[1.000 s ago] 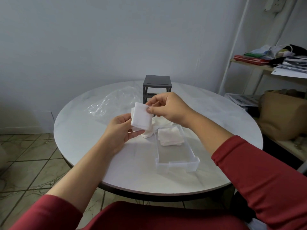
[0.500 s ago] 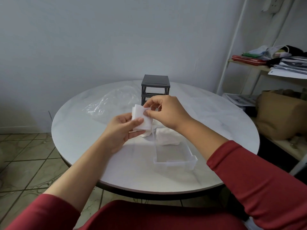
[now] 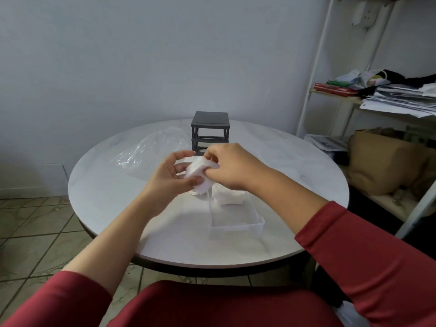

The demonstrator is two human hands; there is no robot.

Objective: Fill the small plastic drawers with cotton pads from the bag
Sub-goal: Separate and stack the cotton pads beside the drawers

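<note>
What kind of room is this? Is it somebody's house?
Probably a room in someone's home, maybe an eating corner. There is a round marble-look table, a tiled floor, and a white shelf piled with papers.

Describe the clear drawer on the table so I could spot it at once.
Start at the round white table; the drawer sits on its near right part, close to the right hand. It is a shallow see-through tray with white cotton pads at its far end, unlike the dark grey frame behind and the crumpled clear bag to the left.
</note>
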